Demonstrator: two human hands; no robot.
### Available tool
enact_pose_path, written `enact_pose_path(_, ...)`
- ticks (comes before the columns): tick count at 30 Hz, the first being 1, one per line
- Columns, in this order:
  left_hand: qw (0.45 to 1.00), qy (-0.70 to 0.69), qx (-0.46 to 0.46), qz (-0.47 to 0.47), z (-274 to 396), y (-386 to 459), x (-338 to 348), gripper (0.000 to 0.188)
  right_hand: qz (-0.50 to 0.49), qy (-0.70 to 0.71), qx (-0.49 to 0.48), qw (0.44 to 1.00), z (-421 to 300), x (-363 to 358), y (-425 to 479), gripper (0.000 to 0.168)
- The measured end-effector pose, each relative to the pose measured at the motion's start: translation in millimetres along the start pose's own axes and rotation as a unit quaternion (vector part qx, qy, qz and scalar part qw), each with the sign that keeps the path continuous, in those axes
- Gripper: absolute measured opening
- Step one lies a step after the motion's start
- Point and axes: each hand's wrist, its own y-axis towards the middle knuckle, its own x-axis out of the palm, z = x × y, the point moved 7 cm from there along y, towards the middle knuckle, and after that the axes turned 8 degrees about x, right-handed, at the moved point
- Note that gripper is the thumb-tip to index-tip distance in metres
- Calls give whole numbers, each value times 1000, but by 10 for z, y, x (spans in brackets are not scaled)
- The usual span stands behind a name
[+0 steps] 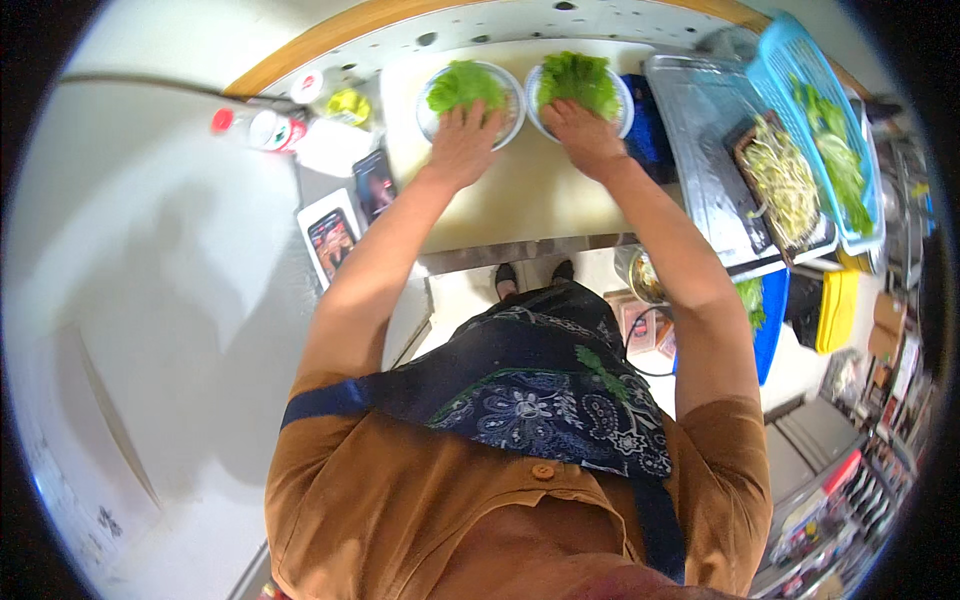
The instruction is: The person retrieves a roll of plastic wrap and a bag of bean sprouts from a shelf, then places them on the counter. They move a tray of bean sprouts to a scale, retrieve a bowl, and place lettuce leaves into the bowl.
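My left hand (466, 142) lies over the near side of a green lettuce leaf (463, 84). That leaf sits in a round dish with a patterned rim (516, 124), and my fingers are spread on it. A second dish (625, 112) stands close to its right, also holding frilly lettuce (576, 71). My right hand (589, 135) rests on the near part of this lettuce, slightly blurred, its fingertips partly lost against the leaf. Both dishes stand on a pale cutting board (525, 199). What lies under the leaves is hidden.
Right of the board are a metal tray (690, 97), a dark basket of bean sprouts (784, 184) and a blue plastic basket (780, 56) with greens. To the left lie two phones (375, 184), a red-capped bottle (259, 129) and a yellow crumpled item (349, 106).
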Motion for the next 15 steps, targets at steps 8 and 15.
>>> enact_pose_path(8,998,52,33,-8,-27,-107,-51,59,11,-24,15,1000,-74,55,80,31)
enact_pose_path(15,997,68,38,8,5,-119,-182,57,153,-46,26,987,-53,-257,-39,33)
